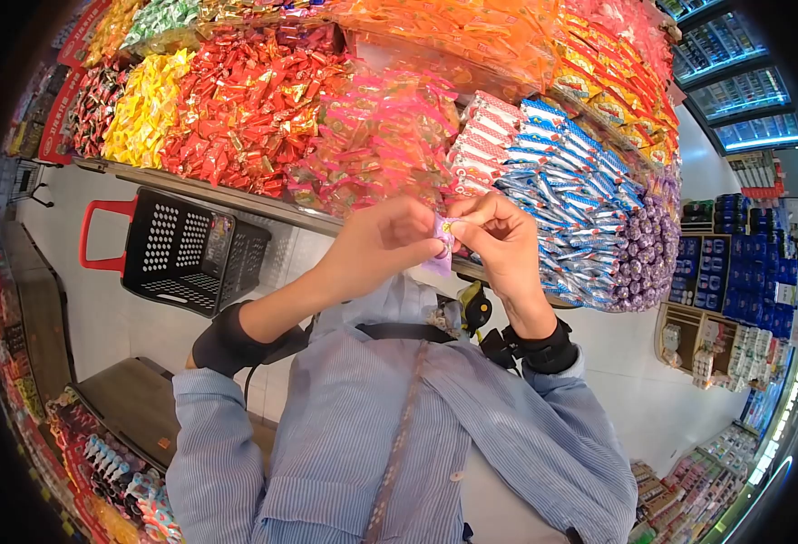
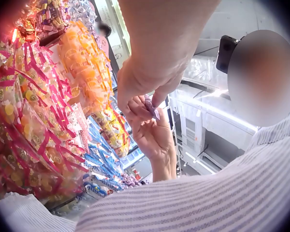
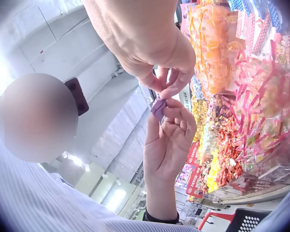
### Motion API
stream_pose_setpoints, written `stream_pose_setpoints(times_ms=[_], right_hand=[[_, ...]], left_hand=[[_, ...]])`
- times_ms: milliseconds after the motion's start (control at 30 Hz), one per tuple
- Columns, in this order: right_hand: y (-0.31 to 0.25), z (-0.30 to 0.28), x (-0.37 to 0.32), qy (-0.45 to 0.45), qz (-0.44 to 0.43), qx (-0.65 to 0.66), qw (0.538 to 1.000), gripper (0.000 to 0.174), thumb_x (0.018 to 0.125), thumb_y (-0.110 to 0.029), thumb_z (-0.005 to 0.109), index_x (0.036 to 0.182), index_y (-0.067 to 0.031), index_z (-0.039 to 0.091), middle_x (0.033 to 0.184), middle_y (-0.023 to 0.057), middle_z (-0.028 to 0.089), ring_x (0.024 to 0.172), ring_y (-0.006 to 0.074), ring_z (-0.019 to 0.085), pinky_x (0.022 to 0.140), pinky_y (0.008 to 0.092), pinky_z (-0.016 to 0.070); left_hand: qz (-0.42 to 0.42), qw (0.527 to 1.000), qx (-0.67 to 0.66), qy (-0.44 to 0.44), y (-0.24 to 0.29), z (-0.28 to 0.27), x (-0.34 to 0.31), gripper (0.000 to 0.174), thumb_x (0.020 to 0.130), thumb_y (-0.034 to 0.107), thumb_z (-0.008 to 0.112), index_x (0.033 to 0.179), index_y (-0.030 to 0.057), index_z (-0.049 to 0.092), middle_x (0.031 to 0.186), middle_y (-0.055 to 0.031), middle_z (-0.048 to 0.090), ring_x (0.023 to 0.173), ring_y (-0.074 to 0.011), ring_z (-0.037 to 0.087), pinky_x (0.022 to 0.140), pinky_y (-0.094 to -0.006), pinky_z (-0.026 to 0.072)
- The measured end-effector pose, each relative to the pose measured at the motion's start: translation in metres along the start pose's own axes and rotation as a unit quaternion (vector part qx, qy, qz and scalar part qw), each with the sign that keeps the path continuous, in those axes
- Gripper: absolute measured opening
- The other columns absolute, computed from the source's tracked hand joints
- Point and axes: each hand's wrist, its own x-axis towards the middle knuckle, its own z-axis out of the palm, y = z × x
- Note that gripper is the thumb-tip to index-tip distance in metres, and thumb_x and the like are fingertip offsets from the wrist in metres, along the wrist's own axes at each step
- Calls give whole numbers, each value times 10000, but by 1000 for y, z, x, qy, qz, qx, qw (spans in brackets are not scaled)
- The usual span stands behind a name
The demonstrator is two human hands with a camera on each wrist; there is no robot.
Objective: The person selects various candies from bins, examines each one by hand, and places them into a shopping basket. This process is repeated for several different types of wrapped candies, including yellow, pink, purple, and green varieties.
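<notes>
Grip: left hand (image 1: 376, 240) and right hand (image 1: 503, 238) both pinch small purple wrapper (image 1: 441, 247), frame centre.
Contents: probably candy, view blurry.
Background: black basket (image 1: 186, 254), left of frame.

bright store lighting; fisheye-warped edges, dark vignette, wrist views blurry.

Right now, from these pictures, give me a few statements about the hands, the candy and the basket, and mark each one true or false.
1. The left hand and the right hand both pinch the purple candy. True.
2. The black basket has a blue handle. False: its handle is red.
3. The left hand rests inside the black basket. False: it is raised at the purple candy, apart from the basket.
4. Blue-and-white packets lie piled behind the right hand. True.
</notes>
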Motion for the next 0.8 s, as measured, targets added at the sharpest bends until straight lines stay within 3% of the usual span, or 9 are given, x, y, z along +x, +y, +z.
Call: stream_pose_setpoints(times_ms=[400,800], right_hand=[[2,-7,-5,-10,-1,35,999,49,758,46,572,793,23,546,856,112,579,704,128,569,645,243,473],[2,-10,-8,-49,23,59,997,89,805,11,532,893,25,532,889,92,572,803,146,577,711,286,500]], left_hand=[[-18,998,44,32,2,5,0,145,786,46,593,900,0,516,860,-39,593,837,-99,567,744,-234,449],[7,996,-8,94,8,-1,5,173,782,34,588,941,10,524,880,-41,587,810,-90,554,711,-231,444]])
